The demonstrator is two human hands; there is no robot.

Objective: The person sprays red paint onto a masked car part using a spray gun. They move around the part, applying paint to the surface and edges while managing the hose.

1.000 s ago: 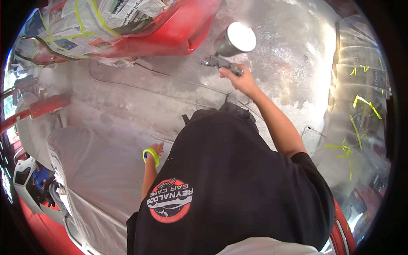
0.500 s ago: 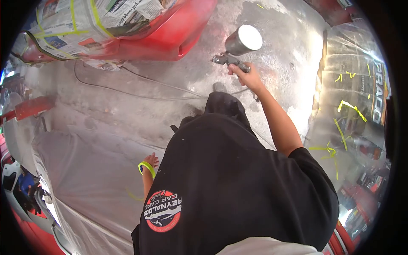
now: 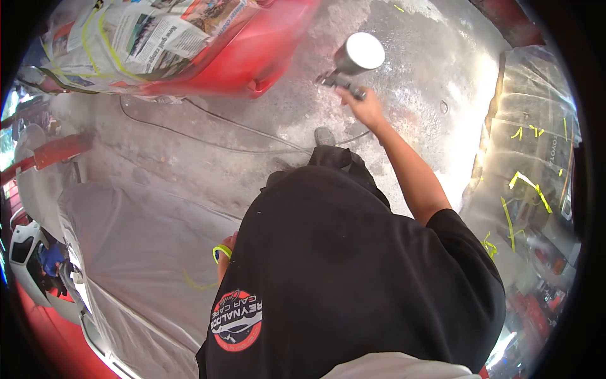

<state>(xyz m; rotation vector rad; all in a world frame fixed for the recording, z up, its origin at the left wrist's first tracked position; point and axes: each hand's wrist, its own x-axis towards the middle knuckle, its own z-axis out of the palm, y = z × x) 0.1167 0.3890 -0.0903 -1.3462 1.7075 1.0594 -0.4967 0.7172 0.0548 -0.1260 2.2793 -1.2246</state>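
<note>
My right hand (image 3: 366, 108) is closed around the handle of a spray gun (image 3: 338, 82). The gun carries a grey cup with a white lid (image 3: 364, 52), and its nozzle end points left toward a glossy red car panel (image 3: 246, 66). A gap of bare floor separates the two in view. Newspaper (image 3: 161, 38) stuck down with yellow-green tape covers the area beside the red panel. My left hand (image 3: 231, 240) hangs low at my side, mostly hidden behind my black shirt, its fingers not clearly seen. A bright yellow-green ring (image 3: 221, 252) circles that wrist.
A thin hose (image 3: 208, 143) loops across the concrete floor (image 3: 183, 161) near my foot (image 3: 324, 136). Pale sheeting (image 3: 139, 252) covers something at lower left. Clear plastic sheeting with tape strips (image 3: 517, 151) hangs at right. Another person (image 3: 53, 260) is at far left.
My view has shifted slightly. The spray gun has moved a little left relative to my body and appears tilted more. My left hand has slipped further behind my shirt.
</note>
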